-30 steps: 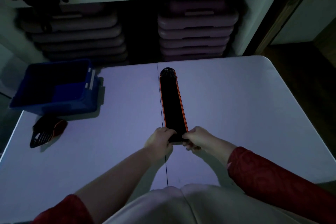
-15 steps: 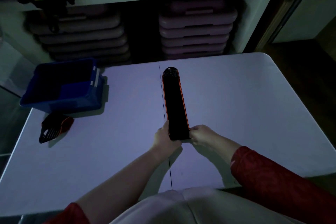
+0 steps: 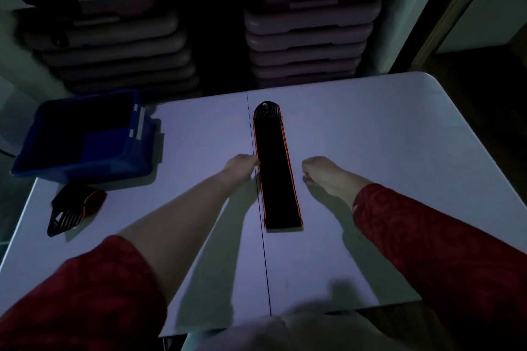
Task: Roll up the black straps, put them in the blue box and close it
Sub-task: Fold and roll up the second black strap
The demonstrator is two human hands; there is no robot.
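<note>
A long black strap with orange edges (image 3: 275, 168) lies flat along the table's middle seam, its plastic buckle end at the far side. My left hand (image 3: 241, 163) touches the strap's left edge about halfway along with its fingertips. My right hand (image 3: 320, 171) hovers just right of the strap with loosely curled fingers, holding nothing and clear of it. The blue box (image 3: 57, 164) stands open at the table's far left. A second strap (image 3: 74, 209), bunched up, lies just in front of the box.
The white folding table (image 3: 385, 151) has a rounded far right corner and a near edge by my lap. Behind it a shelf holds two stacks of purple step platforms (image 3: 305, 34). Dark floor lies to the right.
Both hands have let go of the strap's near end and moved forward to about its middle. The strap now lies flat at full length.
</note>
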